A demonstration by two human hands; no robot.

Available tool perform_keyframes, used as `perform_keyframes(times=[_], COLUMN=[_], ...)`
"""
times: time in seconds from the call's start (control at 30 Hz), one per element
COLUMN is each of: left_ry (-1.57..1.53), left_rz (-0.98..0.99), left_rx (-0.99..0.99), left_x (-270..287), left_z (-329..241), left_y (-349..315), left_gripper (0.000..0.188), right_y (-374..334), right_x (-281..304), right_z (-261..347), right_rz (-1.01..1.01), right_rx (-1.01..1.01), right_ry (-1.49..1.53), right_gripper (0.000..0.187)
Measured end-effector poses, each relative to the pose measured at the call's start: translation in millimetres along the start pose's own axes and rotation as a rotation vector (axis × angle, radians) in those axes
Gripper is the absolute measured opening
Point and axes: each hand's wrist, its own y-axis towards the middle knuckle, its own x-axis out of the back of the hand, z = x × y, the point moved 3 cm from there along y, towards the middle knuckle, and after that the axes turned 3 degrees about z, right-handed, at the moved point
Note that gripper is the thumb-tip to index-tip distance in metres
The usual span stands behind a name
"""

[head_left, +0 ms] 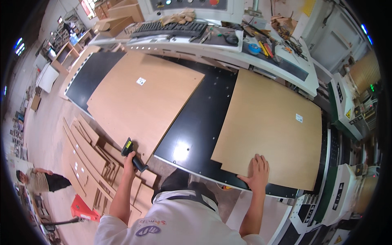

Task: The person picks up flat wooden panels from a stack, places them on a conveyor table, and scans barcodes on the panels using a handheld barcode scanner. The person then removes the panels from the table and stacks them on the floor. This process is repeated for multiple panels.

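My left hand [131, 160] is closed round the handle of a black and yellow barcode scanner [128, 146], held over the near edge of the left wooden panel [143, 96]. With fingers stretched out, my right hand [257, 170] lies flat on the near edge of the right wooden panel [273, 126]. Both panels are light brown, notched at a corner, and carry a small white label: one label [141, 81] on the left panel, another label [299, 118] on the right. They rest apart on a black table [200, 118].
Stacked cut boards [94, 163] stand at my left, beside a red pallet jack [83, 208]. Behind the table, a white machine desk holds a keyboard [169, 28], gloves [179, 17], a mouse [231, 38] and tools. Green-white machinery [343, 192] borders the right. Another person [41, 179] stands far left.
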Motion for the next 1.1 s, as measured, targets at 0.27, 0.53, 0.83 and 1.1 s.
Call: perform_keyframes(times=[0.27, 0.53, 0.83, 1.1], left_ry=[-0.099, -0.091, -0.213, -0.397], left_rz=[-0.168, -0.177, -0.215, -0.276], left_rx=[-0.046, -0.062, -0.003, -0.204], left_x=[64, 159, 278, 381], left_z=[48, 118, 219, 309], left_y=[-81, -165, -360, -573], left_gripper=[0.029, 0.035, 0.047, 0.059], right_y=[0, 14, -12, -71], right_x=[-5, -38, -76, -205], right_z=[28, 140, 221, 348], right_rz=[-0.029, 0.068, 0.332, 0.924], right_rx=[-0.007, 0.214, 0.049, -0.111], right_ry=[-0.019, 0.107, 0.079, 0.856], right_gripper=[0.082, 0.049, 0.042, 0.071])
